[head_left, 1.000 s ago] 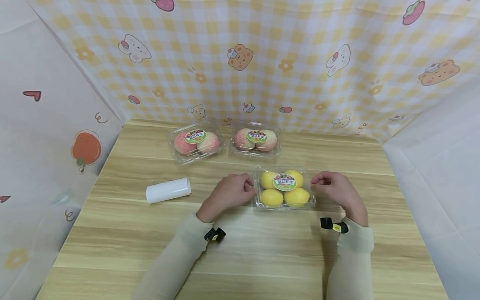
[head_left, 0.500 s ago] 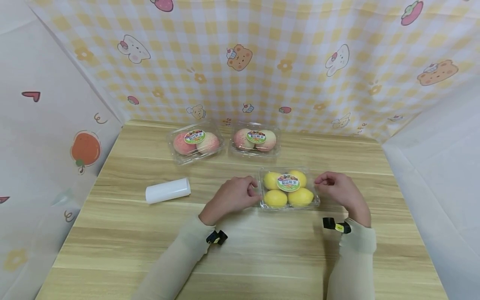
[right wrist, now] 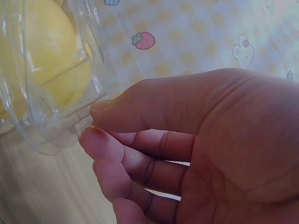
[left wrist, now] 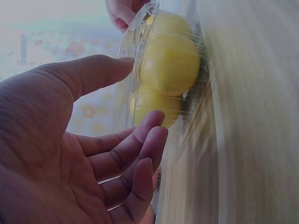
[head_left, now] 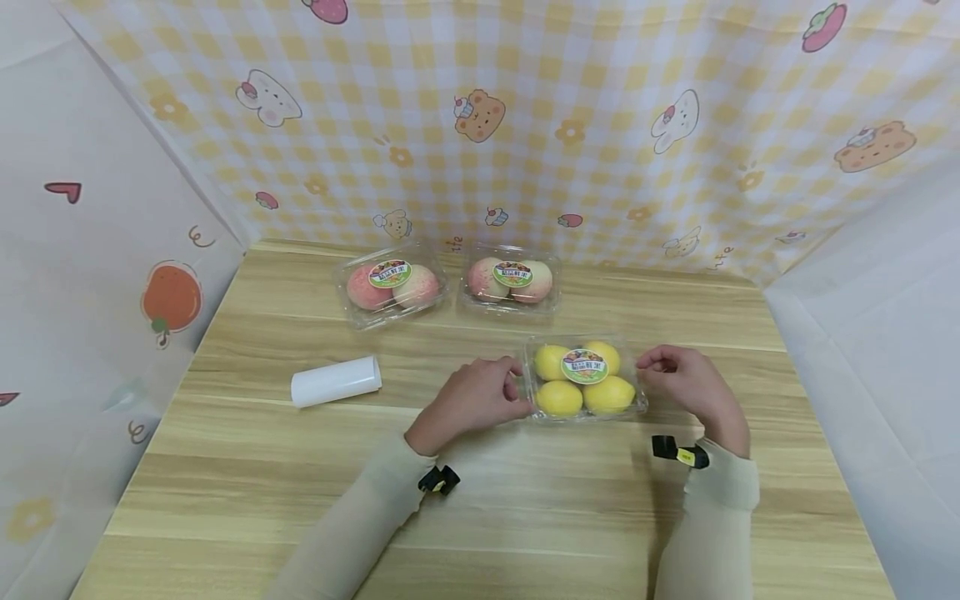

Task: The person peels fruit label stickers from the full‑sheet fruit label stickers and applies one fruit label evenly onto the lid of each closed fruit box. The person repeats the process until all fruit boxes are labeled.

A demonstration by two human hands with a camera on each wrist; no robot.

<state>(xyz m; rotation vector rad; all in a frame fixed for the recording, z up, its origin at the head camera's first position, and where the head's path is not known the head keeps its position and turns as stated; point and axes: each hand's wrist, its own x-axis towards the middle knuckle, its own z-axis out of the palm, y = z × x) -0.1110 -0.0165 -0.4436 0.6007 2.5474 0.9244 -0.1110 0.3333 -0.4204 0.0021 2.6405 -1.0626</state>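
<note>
A clear plastic clamshell box [head_left: 531, 385] with several yellow lemons [head_left: 559, 398] and a round label stands on the wooden table. At its right end my right hand [head_left: 693, 387] pinches the small edge tab [right wrist: 84, 125] between thumb and index finger; the other fingers fold in below. My left hand [head_left: 480, 396] is at the box's left end. In the left wrist view its thumb tip [left wrist: 125, 65] lies right at the rim, while the loosely bent fingers overlap the box's side with a gap between them and the thumb.
Two clear boxes, one with pink-white peaches [head_left: 416, 287] and another with similar peaches [head_left: 489, 279], sit at the back of the table. A white roll [head_left: 336, 382] lies to the left. Behind hangs a yellow checked cloth [head_left: 570, 167].
The lemon box has slid a little to the right, and both hands have moved right along with it. The peach boxes and white roll have stayed put.
</note>
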